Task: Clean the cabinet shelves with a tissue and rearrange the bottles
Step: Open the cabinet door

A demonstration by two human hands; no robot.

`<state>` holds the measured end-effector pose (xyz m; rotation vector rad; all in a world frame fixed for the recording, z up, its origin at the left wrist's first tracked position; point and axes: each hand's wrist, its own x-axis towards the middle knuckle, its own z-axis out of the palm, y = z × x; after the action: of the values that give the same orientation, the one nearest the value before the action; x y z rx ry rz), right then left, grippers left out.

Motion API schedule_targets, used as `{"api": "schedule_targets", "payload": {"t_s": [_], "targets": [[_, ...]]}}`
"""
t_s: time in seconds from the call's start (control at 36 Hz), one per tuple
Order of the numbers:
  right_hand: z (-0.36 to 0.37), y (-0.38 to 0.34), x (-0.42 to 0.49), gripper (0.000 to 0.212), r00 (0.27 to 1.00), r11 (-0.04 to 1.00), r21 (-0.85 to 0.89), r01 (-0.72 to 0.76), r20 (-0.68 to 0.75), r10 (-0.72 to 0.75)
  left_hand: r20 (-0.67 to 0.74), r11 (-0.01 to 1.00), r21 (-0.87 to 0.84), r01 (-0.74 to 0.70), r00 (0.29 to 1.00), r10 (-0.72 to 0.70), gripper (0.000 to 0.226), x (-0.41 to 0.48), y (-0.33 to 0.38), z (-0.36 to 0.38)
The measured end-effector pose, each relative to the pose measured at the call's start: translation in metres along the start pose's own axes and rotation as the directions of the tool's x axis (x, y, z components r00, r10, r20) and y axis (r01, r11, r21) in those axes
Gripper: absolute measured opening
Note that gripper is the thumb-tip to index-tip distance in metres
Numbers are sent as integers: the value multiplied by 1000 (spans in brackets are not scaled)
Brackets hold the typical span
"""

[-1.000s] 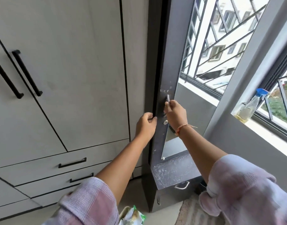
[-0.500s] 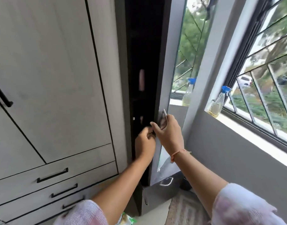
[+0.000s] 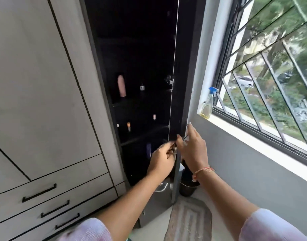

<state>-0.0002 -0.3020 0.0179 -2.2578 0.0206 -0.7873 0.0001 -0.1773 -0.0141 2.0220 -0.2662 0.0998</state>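
At nine o'clock we see the pale wardrobe point(image 3: 41, 94) with its drawers point(image 3: 50, 192). Toward the centre, the dark cabinet point(image 3: 140, 58) stands open, its shelves point(image 3: 142, 134) holding small bottles: a pink bottle point(image 3: 121, 85) at eleven o'clock, tinier ones below. Our left hand point(image 3: 161, 160) has fingers curled narrowly around the door edge point(image 3: 173, 101) near its latch. Just beside it, our right hand point(image 3: 194, 150) lies against the door, fingers loosely spread. At two o'clock, a spray bottle point(image 3: 208, 105) sits on the windowsill point(image 3: 253, 140). We cannot see any tissue.
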Motion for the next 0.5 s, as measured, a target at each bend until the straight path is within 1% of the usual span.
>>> {"api": "schedule_targets", "payload": {"t_s": [0.06, 0.11, 0.14, 0.19, 0.25, 0.28, 0.36, 0.42, 0.5], "targets": [[-15, 10, 0, 35, 999, 1000, -2, 14, -28, -14, -13, 1000, 20, 11, 1000, -11, 42, 0, 1, 8], [-26, 24, 1, 37, 998, 1000, -8, -9, -66, 8, -19, 997, 64, 34, 999, -33, 41, 2, 1, 13], [-31, 31, 2, 37, 996, 999, -5, -36, -87, 35, -25, 995, 93, 41, 999, -39, 41, 3, 2, 15], [-41, 43, 5, 29, 986, 993, 0, -119, -119, 118, -60, 986, 162, 39, 998, -29, 41, 6, 3, 17], [-50, 57, 14, 16, 969, 980, -60, -191, -169, 179, -98, 975, 221, 23, 995, -2, 43, 11, 3, 18], [-55, 65, 20, 14, 961, 972, -90, -216, -194, 195, -109, 969, 245, 21, 994, 6, 44, 14, 3, 18], [-65, 85, 37, 16, 936, 959, -82, -272, -253, 244, -126, 951, 310, 17, 992, 23, 52, 28, 3, 20], [-71, 95, 47, 19, 918, 948, -74, -309, -282, 278, -123, 927, 374, -9, 991, 59, 59, 39, 4, 22], [-77, 110, 63, 17, 900, 936, -77, -344, -312, 305, -117, 884, 465, -45, 987, 112, 67, 56, 3, 25]]}}
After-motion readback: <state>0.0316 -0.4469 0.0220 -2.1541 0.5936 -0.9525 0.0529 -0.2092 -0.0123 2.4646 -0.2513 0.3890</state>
